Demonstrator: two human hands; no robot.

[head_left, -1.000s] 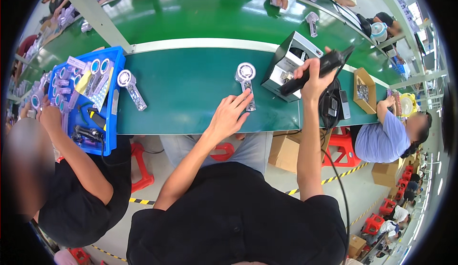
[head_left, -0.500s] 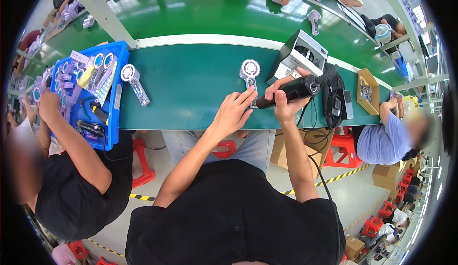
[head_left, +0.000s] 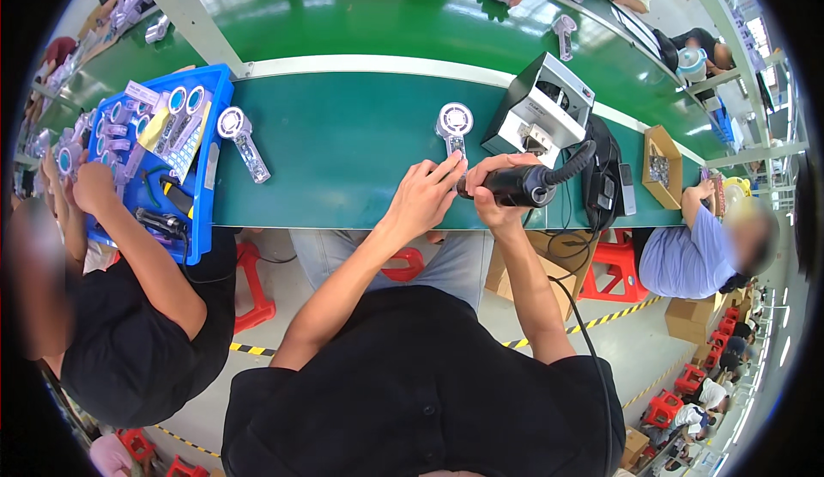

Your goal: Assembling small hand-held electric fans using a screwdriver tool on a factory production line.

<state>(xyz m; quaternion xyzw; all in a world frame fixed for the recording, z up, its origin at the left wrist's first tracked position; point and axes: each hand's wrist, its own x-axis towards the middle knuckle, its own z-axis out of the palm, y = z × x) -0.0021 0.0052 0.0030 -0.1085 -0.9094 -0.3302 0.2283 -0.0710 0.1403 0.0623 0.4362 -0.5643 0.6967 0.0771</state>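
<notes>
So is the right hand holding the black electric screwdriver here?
Yes, the right hand is wrapped around the black electric screwdriver, its tip pointing toward the small handheld fan that the left hand touches.

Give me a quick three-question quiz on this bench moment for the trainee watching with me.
1. True or false: the right hand grips a black electric screwdriver with a coiled cable.
2. What does the left hand steady on the green belt?
A. a blue tray
B. a small handheld fan
C. a cardboard box
3. Fill in: a second handheld fan lies just to the right of the blue ____.

Key: 1 true; 2 B, the small handheld fan; 3 tray.
</notes>
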